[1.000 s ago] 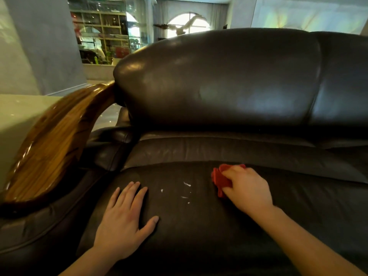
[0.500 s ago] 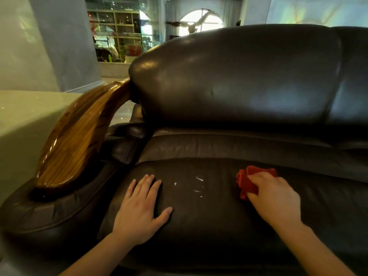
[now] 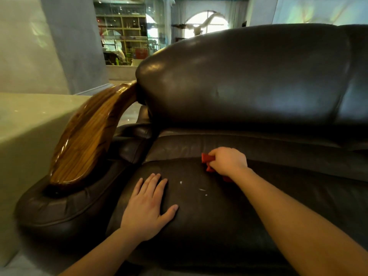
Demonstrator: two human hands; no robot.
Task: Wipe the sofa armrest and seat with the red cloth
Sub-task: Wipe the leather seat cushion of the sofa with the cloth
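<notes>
A dark brown leather sofa fills the view. Its seat cushion [image 3: 209, 220] carries a few small white specks [image 3: 201, 189] near the middle. My right hand [image 3: 229, 161] is closed around the red cloth [image 3: 207, 159] and presses it on the back part of the seat, close to the seam under the backrest [image 3: 249, 76]. My left hand [image 3: 148, 208] lies flat on the front left of the seat, fingers spread, holding nothing. The armrest [image 3: 59, 208] to the left is padded leather topped by a glossy wooden panel [image 3: 89, 136].
A pale stone block [image 3: 25, 124] stands left of the armrest. A grey wall and a glass front with shelves [image 3: 123, 36] lie behind the sofa. A second backrest cushion [image 3: 356, 76] continues to the right.
My right hand has carried the red cloth back and leftward, toward the seam under the backrest. My left hand stays flat on the seat. The view has pulled back and shifted left.
</notes>
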